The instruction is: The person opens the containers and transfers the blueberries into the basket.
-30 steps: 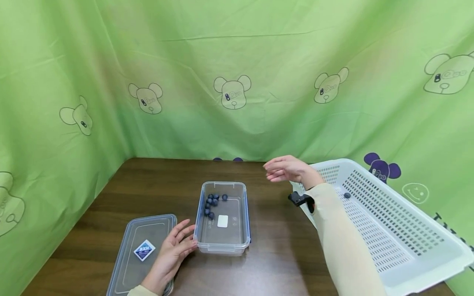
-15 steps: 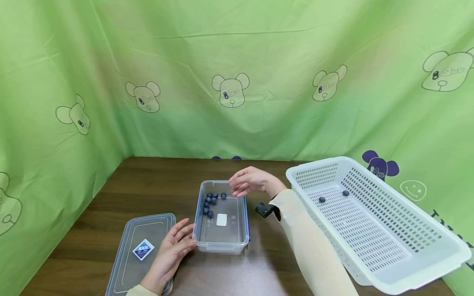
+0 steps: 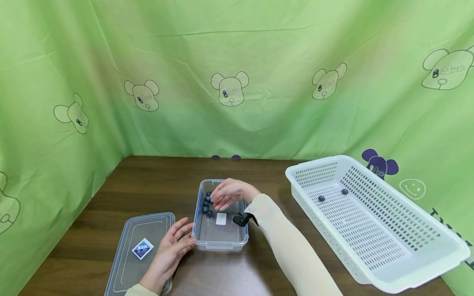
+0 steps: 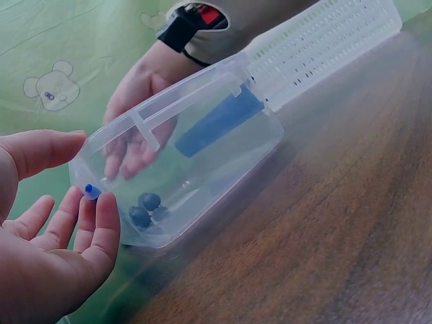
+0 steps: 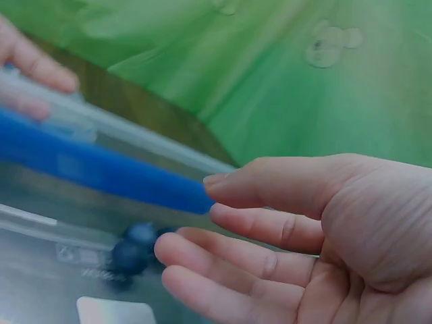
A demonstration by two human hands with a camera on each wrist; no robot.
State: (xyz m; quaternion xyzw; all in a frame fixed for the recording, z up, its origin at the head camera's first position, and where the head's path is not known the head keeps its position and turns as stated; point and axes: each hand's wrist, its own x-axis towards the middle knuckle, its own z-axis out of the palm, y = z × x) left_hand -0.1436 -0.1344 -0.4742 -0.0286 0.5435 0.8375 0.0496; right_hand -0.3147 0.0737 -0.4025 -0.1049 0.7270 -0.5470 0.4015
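Note:
My left hand (image 3: 170, 250) touches the near left corner of a clear plastic container (image 3: 222, 246) with thumb and fingertips, from outside. In the left wrist view its thumb lies at the rim and its fingertips at a blue-tipped corner. Several blueberries (image 3: 205, 210) lie inside the container, toward its far left. My right hand (image 3: 232, 193) hangs over them, palm inward, fingers loosely bent. In the right wrist view its thumb and index fingertips are close together, with nothing visible between them. More blueberries (image 5: 131, 253) show just past the fingertips, some hidden behind them.
A long white perforated basket (image 3: 377, 230) stands at the right, with two blueberries (image 3: 321, 198) on its floor. The container's lid (image 3: 155, 230), bearing a blue-and-white label, lies at the left on the brown wooden table (image 3: 148, 176). A green printed curtain (image 3: 185, 131) hangs behind.
My right hand has moved left and down, from beside the basket's far left corner to over the container. The arm no longer covers the basket's second blueberry. My left hand stays at the container's corner.

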